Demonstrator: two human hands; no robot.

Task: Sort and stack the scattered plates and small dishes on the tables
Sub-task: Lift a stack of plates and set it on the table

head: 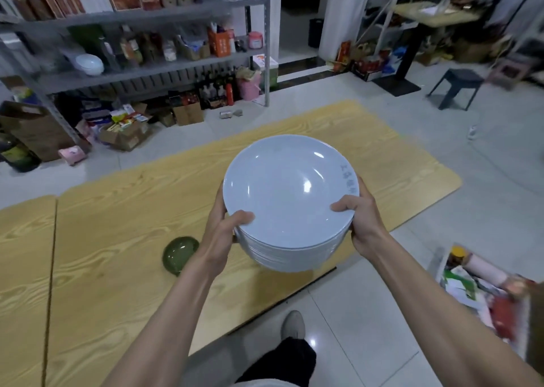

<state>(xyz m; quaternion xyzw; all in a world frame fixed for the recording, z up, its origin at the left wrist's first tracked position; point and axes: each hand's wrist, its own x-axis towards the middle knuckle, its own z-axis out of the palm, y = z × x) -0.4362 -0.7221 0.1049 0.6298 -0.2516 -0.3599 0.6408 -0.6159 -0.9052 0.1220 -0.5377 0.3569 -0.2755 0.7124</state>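
Observation:
A tall stack of several pale blue plates (290, 192) is held up in the air above the near edge of the wooden table (123, 210). My left hand (226, 224) grips the stack's left side, thumb over the top plate's rim. On the right side my right hand (357, 218) grips it the same way, thumb on the rim and fingers underneath. A small green dish (180, 253) lies on the table, down and to the left of the stack.
A second wooden table (23, 268) abuts on the left. Metal shelves (141, 24) full of boxes and bottles stand behind, with cartons on the floor. A dark stool (457, 87) is at the far right. A box of clutter (485, 292) sits at my right.

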